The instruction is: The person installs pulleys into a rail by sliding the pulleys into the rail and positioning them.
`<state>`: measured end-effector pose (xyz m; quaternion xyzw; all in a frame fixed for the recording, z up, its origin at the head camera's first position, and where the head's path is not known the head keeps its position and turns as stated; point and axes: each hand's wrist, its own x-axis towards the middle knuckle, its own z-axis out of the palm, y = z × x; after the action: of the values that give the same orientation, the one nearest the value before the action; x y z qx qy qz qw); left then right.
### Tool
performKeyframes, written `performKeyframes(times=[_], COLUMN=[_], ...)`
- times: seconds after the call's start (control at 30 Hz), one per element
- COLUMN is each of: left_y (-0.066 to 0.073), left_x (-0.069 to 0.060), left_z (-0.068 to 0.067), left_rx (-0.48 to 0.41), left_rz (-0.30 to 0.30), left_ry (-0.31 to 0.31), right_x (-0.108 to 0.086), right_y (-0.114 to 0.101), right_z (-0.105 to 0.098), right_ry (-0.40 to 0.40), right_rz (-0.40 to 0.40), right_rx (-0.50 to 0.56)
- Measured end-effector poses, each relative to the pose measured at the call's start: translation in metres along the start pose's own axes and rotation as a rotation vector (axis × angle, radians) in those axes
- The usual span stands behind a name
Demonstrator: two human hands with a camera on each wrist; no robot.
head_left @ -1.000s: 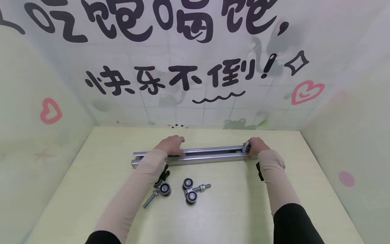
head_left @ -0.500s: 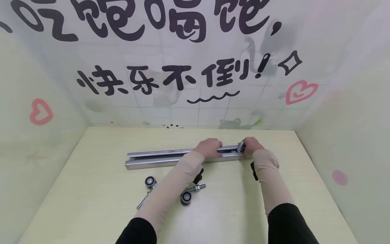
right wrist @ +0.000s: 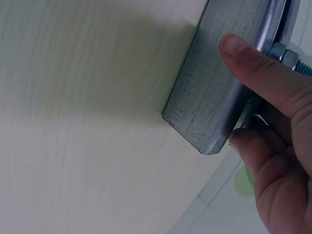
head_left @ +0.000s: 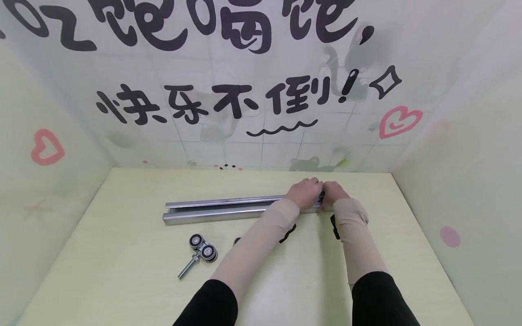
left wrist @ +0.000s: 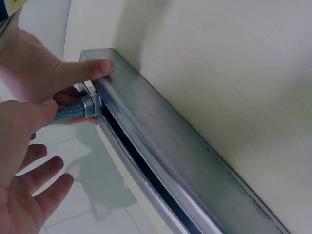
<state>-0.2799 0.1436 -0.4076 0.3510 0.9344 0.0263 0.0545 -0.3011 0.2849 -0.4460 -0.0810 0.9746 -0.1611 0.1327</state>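
The right hand (head_left: 335,192) clamps the long slotted silver metal rail (left wrist: 163,134), presumably steadying it while the left hand (head_left: 304,193) pinches the threaded steel bolt (left wrist: 69,113).

Both arms, the left (head_left: 258,246) and the right (head_left: 360,244), are extended toward the far edge of the table (head_left: 134,271); black and beige sleeves (head_left: 373,296) are worn, with dark gear (head_left: 334,227) at the wrists. The left arm is slanted across, the right held straighter. The left hand (head_left: 305,194) and right hand (head_left: 335,194) are held side by side, nearer the far right corner. A grip is formed by the right hand, its thumb (right wrist: 258,66) laid forward, its fingers (right wrist: 257,153) curled opposite. The left hand's lower fingers (left wrist: 45,170) are spread, loosely bent; behind its thumb (left wrist: 35,114), any pinch is hidden.
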Motion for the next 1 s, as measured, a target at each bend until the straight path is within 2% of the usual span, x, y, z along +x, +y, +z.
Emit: performKeyframes(times=[0.1,0.13,0.3,0.33,0.37,0.47,0.53,0.63,0.7,0.8,0.93,1.0], left_y=[0.008,0.011,0.018,0.019,0.019,0.019,0.019,0.019,0.019,0.02,0.02,0.02], left_x=[0.004,0.005,0.008,0.009,0.009,0.01,0.01,0.011,0.012,0.013,0.016,0.016], left_z=[-0.001,-0.001,-0.003,-0.003,-0.002,0.002,0.004,0.005,0.005,0.006,0.006,0.005], left_rx=[0.02,0.02,-0.024,-0.03,-0.034,-0.042,-0.041,-0.05,-0.06,-0.073,-0.065,-0.061], left_rz=[0.011,0.014,0.016,0.012,0.004,-0.034,-0.06,-0.087,-0.096,-0.11,-0.133,-0.137], left_ry=[-0.003,-0.005,0.031,0.046,0.062,0.116,0.141,0.161,0.159,0.152,0.142,0.143], right_x=[0.013,0.014,0.065,0.067,0.072,0.044,0.018,-0.012,-0.026,-0.024,-0.005,-0.004], right_y=[0.013,0.015,0.09,0.093,0.098,0.057,0.025,-0.008,-0.021,-0.016,0.005,0.003], right_z=[0.007,0.01,0.057,0.059,0.061,0.034,0.012,-0.011,-0.021,-0.02,-0.005,-0.005], right_ry=[-0.019,-0.016,0.175,0.179,0.17,0.06,0.012,0.022,0.029,0.011,0.001,0.007], right_rz=[-0.001,-0.037,-0.269,-0.284,-0.258,-0.119,-0.069,-0.063,-0.088,-0.086,-0.068,-0.05], right_rx=[0.001,-0.003,-0.029,-0.024,-0.019,0.026,0.021,0.01,-0.009,-0.001,0.014,0.01])
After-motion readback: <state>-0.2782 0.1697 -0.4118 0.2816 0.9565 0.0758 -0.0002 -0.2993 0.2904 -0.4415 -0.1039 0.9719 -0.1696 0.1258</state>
